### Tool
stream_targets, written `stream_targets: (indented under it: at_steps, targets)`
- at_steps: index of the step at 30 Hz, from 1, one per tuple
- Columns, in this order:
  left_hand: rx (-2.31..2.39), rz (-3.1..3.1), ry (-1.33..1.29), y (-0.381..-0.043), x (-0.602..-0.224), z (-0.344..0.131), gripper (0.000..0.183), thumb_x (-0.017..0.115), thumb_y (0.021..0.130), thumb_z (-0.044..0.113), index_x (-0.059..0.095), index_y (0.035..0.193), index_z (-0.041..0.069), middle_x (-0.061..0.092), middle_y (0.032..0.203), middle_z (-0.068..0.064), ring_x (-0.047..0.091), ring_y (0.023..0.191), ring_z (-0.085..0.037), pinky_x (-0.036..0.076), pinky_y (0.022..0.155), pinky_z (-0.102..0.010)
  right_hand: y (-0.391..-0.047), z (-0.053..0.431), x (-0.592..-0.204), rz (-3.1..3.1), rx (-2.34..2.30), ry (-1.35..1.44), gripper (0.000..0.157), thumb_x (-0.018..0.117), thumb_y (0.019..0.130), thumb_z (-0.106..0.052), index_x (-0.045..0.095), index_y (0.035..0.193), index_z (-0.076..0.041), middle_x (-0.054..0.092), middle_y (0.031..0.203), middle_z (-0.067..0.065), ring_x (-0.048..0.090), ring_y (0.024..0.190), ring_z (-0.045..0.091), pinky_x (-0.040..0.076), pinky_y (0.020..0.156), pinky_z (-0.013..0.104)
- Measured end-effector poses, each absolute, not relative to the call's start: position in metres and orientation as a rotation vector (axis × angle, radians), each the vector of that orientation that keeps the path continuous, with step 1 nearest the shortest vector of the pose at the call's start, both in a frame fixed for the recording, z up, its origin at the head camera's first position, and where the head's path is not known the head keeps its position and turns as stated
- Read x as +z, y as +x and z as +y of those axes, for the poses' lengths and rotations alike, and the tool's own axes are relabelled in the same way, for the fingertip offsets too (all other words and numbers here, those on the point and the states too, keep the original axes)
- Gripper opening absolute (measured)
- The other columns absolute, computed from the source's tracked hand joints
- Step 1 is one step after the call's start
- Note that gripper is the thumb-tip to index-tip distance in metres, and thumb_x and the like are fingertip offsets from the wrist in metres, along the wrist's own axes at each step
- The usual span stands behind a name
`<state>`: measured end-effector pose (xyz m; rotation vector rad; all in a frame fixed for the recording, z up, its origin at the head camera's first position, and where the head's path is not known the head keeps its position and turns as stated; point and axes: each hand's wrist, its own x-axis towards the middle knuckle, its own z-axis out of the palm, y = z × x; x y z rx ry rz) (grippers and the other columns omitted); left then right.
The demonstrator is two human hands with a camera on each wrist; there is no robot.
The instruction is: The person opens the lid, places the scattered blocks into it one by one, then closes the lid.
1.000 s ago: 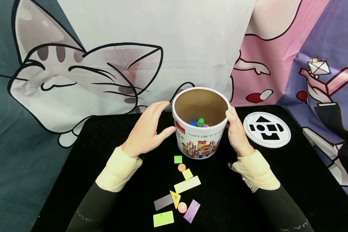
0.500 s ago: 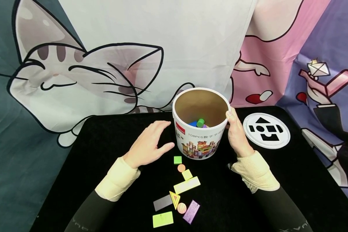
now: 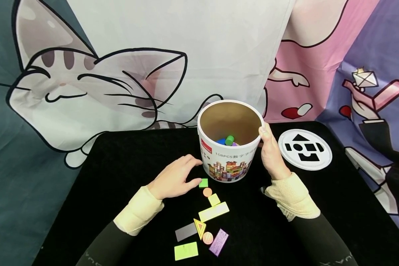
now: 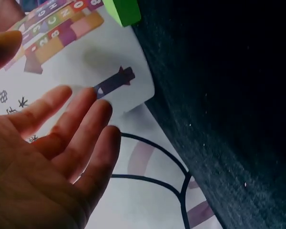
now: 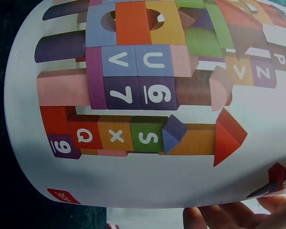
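Observation:
A white printed bucket stands on the black table, with a green cylinder block and other coloured blocks inside. My right hand grips its right side, thumb at the rim; in the right wrist view the fingertips show along the bucket's edge. My left hand hovers low at the bucket's left, fingers loosely extended and holding nothing. Its thumb tip is beside a small green block in front of the bucket; whether they touch I cannot tell. In the left wrist view, a gap separates thumb and fingers.
Towards me lie an orange disc, a yellow cube, a long pale-yellow block, a triangle, a striped disc, and purple, grey and lime blocks. A white lid with cut-out shapes lies right.
My left hand has come down from near the bucket's rim to the small green block, its thumb and fingers closer together. My right hand and the bucket stay in place.

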<state>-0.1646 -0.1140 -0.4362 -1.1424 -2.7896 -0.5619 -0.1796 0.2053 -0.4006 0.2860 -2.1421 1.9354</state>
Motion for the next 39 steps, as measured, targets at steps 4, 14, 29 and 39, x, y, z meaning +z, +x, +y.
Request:
stream_targets:
  at_steps: [4, 14, 29, 39]
  targets:
    - [-0.516, -2.823, -1.227, -0.162, -0.441, -0.112, 0.044, 0.071, 0.092, 0.035, 0.065, 0.13, 0.014, 0.063, 0.123, 0.0, 0.062, 0.108, -0.017, 0.054, 0.097, -0.038, -0.179, 0.205, -0.401, -2.168, 1.923, 0.281, 0.056, 0.027, 0.108, -0.03, 0.037, 0.157, -0.004, 0.043, 0.152, 0.017, 0.038, 0.135, 0.025, 0.03, 0.11, 0.039]
    - [-0.432, -2.866, -1.366, -0.158, -0.456, -0.104, 0.041, 0.075, 0.091, 0.025, 0.066, 0.13, 0.021, 0.061, 0.122, 0.004, 0.059, 0.105, -0.012, 0.053, 0.095, -0.034, -0.179, 0.206, -0.4, -2.154, 1.923, 0.278, 0.057, 0.027, 0.108, -0.031, 0.037, 0.157, -0.005, 0.042, 0.154, 0.016, 0.037, 0.137, 0.024, 0.029, 0.111, 0.038]
    - [-0.352, -2.787, -1.404, -0.155, -0.465, -0.101, 0.036, 0.075, 0.084, 0.01, 0.069, 0.117, 0.023, 0.059, 0.11, 0.005, 0.056, 0.094, -0.012, 0.052, 0.084, -0.032, -0.18, 0.206, -0.4, -2.146, 1.914, 0.293, 0.056, 0.027, 0.108, -0.029, 0.038, 0.157, -0.003, 0.043, 0.153, 0.017, 0.038, 0.136, 0.024, 0.027, 0.114, 0.036]
    - [-0.343, -2.8, -1.377, -0.157, -0.466, -0.103, 0.033, 0.072, 0.077, 0.009, 0.067, 0.106, 0.022, 0.052, 0.095, 0.008, 0.051, 0.087, -0.01, 0.049, 0.075, -0.029, -0.181, 0.206, -0.401, -2.131, 1.925, 0.305, 0.056, 0.028, 0.108, -0.028, 0.037, 0.156, -0.002, 0.043, 0.153, 0.019, 0.037, 0.138, 0.024, 0.023, 0.119, 0.037]
